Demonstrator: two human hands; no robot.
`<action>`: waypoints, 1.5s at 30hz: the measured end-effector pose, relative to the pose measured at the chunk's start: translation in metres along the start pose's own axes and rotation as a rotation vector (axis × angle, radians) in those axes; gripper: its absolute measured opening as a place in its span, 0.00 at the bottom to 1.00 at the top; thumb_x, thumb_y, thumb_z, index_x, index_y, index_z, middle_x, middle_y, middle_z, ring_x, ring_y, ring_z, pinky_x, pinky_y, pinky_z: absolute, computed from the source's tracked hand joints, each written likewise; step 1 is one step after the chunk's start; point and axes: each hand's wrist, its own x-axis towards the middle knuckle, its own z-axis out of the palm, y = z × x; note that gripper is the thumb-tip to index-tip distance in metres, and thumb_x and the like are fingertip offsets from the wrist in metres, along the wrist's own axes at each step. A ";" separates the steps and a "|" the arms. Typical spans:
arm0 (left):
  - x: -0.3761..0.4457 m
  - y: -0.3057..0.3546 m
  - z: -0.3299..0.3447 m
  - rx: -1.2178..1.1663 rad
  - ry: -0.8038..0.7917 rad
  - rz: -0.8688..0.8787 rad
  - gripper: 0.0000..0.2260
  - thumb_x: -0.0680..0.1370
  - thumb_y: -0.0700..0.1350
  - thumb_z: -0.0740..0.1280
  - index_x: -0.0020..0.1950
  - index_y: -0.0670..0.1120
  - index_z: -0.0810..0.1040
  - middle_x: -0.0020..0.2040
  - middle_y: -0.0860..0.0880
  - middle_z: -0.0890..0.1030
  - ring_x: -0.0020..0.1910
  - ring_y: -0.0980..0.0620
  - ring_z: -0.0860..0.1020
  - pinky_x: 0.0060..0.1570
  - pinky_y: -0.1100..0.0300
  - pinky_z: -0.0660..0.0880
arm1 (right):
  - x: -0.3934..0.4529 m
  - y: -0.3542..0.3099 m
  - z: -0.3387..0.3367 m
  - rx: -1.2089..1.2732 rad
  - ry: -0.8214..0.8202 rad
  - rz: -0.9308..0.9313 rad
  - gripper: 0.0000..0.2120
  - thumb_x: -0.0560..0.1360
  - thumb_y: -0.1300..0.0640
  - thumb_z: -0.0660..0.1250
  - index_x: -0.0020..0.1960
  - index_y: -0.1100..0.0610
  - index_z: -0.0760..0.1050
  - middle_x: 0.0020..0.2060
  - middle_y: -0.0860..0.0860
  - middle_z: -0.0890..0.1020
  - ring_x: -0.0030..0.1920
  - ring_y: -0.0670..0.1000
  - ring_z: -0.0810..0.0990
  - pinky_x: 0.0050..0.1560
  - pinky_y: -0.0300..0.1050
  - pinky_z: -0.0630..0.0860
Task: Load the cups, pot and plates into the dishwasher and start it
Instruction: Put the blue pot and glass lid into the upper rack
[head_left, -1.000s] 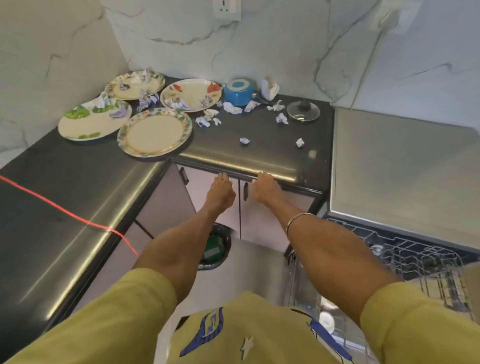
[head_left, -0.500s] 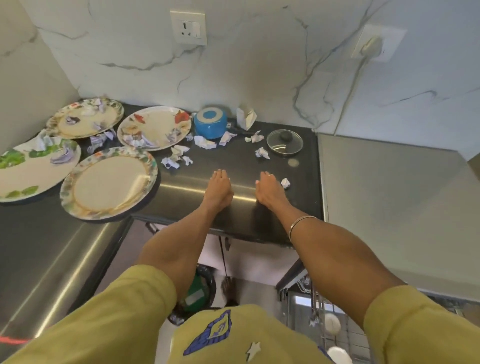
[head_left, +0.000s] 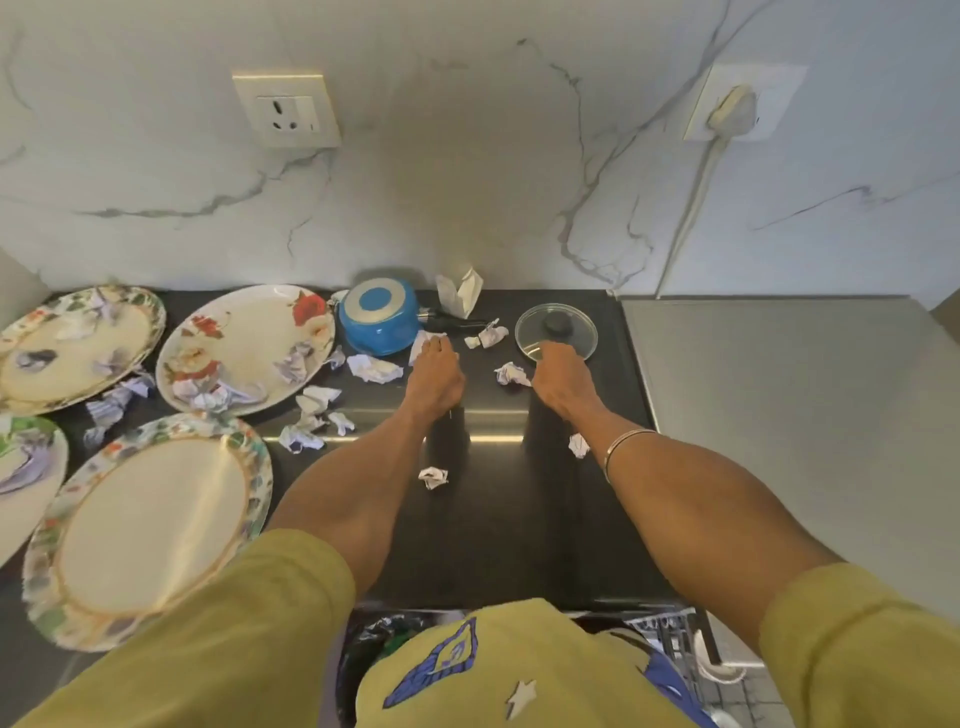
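A blue pot (head_left: 379, 322) sits upside down at the back of the black counter (head_left: 498, 519), its black handle pointing right. A glass lid (head_left: 558, 332) lies to its right. Several floral plates lie on the left; the nearest plate (head_left: 150, 525) is bare, the rose plate (head_left: 244, 348) and the back left plate (head_left: 72, 348) carry crumpled paper. My left hand (head_left: 434, 374) reaches forward, fingertips touching a crumpled paper (head_left: 423, 340) beside the pot. My right hand (head_left: 558, 382) reaches out with fingertips at the lid's near rim. No cups are in sight.
Crumpled paper scraps (head_left: 311, 415) are scattered over the counter between plates and pot. A grey steel surface (head_left: 779, 426) adjoins on the right. The dishwasher's wire rack (head_left: 670, 639) shows at bottom right, a dark bin (head_left: 363, 654) below the counter edge. Wall sockets sit above.
Both hands moved forward from the counter's front edge to the pot and lid at the back. My view shifted closer over the counter.
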 end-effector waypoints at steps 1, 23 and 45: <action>0.007 0.000 0.000 0.007 -0.006 -0.004 0.21 0.81 0.41 0.60 0.73 0.35 0.64 0.71 0.36 0.69 0.71 0.39 0.67 0.71 0.46 0.66 | 0.008 0.002 -0.001 0.004 0.018 -0.007 0.15 0.76 0.66 0.61 0.61 0.62 0.76 0.55 0.61 0.81 0.55 0.63 0.80 0.51 0.52 0.76; 0.136 0.002 0.017 0.519 -0.164 0.050 0.21 0.80 0.44 0.65 0.71 0.42 0.67 0.65 0.41 0.74 0.66 0.40 0.72 0.73 0.44 0.61 | 0.117 0.053 0.020 -0.033 -0.007 -0.014 0.24 0.74 0.56 0.71 0.69 0.51 0.71 0.64 0.55 0.73 0.65 0.59 0.67 0.63 0.53 0.74; 0.145 -0.009 0.004 0.815 -0.153 0.225 0.13 0.82 0.47 0.59 0.66 0.48 0.69 0.59 0.44 0.80 0.57 0.44 0.77 0.62 0.51 0.66 | 0.117 0.047 0.022 0.143 0.061 0.117 0.26 0.72 0.51 0.75 0.67 0.57 0.71 0.63 0.55 0.71 0.61 0.56 0.75 0.62 0.47 0.74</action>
